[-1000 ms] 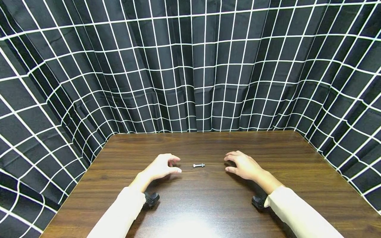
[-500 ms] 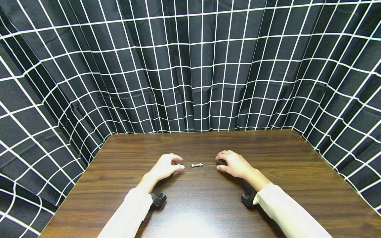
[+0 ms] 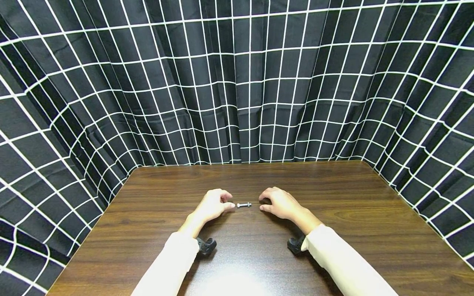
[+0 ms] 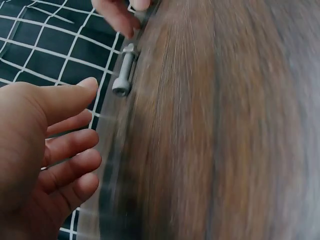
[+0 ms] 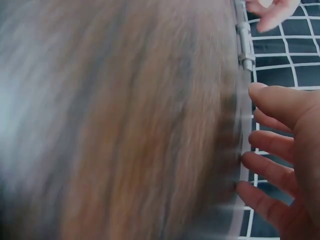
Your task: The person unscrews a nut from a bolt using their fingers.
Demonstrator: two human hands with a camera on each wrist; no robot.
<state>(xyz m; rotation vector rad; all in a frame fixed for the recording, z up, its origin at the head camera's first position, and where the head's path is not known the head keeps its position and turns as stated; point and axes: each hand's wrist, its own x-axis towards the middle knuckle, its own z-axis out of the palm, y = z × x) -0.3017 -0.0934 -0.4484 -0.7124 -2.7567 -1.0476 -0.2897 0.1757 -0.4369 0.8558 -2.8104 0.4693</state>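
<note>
A small metal bolt (image 3: 244, 204) with a nut threaded near its right end lies on the wooden table, its head toward the left. My left hand (image 3: 214, 204) is just left of the head, thumb and fingers apart with nothing between them. On the other side, my right hand (image 3: 279, 202) hovers a little right of the nut end, fingers loosely bent and holding nothing. In the left wrist view the bolt (image 4: 125, 72) appears just beyond the thumb tip. The right wrist view shows the nut (image 5: 246, 57) above the right thumb.
The brown wooden table (image 3: 166, 181) spreads around both hands. A black curtain with a white grid (image 3: 259, 94) hangs along its back and sides. Black wrist devices (image 3: 206, 246) sit under the sleeves, and glare lies on the near tabletop.
Both hands have moved inward toward the bolt, the left going right and the right going left. The bolt stays on the table, shifted slightly in view with the head camera.
</note>
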